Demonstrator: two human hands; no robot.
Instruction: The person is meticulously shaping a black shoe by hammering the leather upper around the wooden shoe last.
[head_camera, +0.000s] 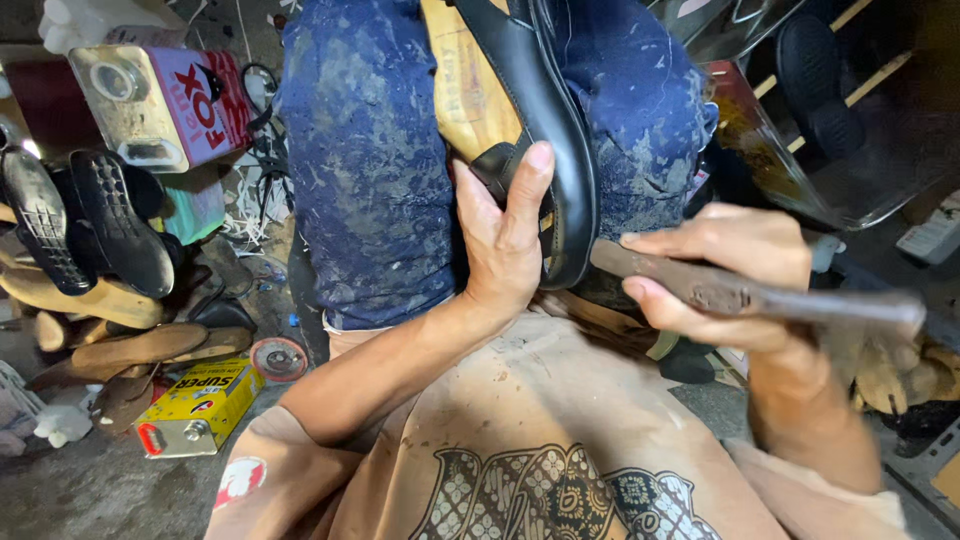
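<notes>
At nine o'clock, black shoe soles (95, 220) are lying tread-up over a heap of wooden shoe lasts (120, 335) on the floor. Above them, at about ten o'clock, a pink and white glue tin (165, 100) is standing tilted. Below, at seven o'clock, a yellow tin (197, 407) is lying on its side on the grey floor (80, 490), with a small round red lid (279, 358) just beside it.

Moving toward the centre, a person is sitting with knees in stained blue trousers (370, 170). A black sandal (545, 120) with a tan insole is resting between the knees, its heel end pointing toward six o'clock. The left hand (505, 240) is gripping that heel end, fingers wrapping onto the sandal, its grip closing on the shoe.

At three o'clock, the right hand (735, 275) is holding a dark, rusty metal tool (740, 295), its grip closing tightly around the shaft. The tool's near end is touching the sandal's black edge close to the left hand. The far end is blurring out toward the right.

At six o'clock, a beige printed shirt (540, 440) is filling the lower frame.
</notes>
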